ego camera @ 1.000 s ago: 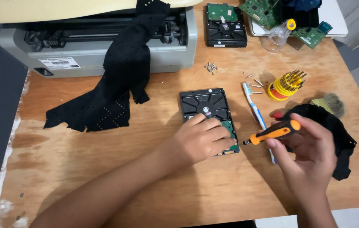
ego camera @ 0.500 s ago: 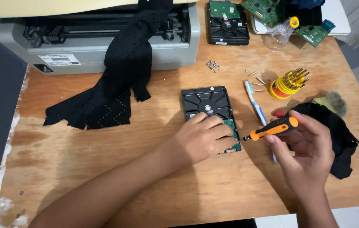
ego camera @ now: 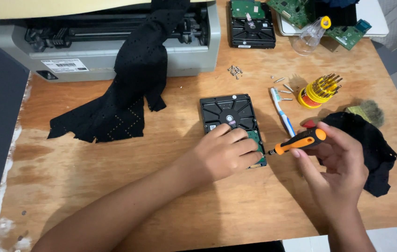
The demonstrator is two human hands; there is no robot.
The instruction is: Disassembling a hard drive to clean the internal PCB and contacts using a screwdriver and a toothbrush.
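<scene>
- Nearest me, my left hand (ego camera: pixel 224 156) lies flat across the near end of the hard drive (ego camera: pixel 228 114), fingers loosely curled and pressing down on it. Looks like that's there to stop the drive sliding on the wooden table (ego camera: pixel 114 186), not to grab it.
- My right hand (ego camera: pixel 336 163) is closed around the orange-and-black screwdriver (ego camera: pixel 298 142), thumb and fingers pinching the handle. It's held nearly level with the tip pointing left, right at the drive's near right edge beside my left fingertips. Can't tell if the tip is actually seated in a screw.
- The drive itself sits board-side up around the middle of the table, green circuit board (ego camera: pixel 254 140) at the near end, partly under my hand.
- Just right of it, a blue-and-white toothbrush (ego camera: pixel 282 112), and a black cloth (ego camera: pixel 371 149) behind my right hand.
- Bit further: a yellow bit holder (ego camera: pixel 319 88) with a few loose bits (ego camera: pixel 282 88) next to it, all within easy reach, plus a small pile of screws (ego camera: pixel 235 71).
- Back edge: a grey printer (ego camera: pixel 91 46) with another black cloth (ego camera: pixel 133 88) draped off it, a second hard drive (ego camera: pixel 252 23) and some loose green boards (ego camera: pixel 301 9).
</scene>
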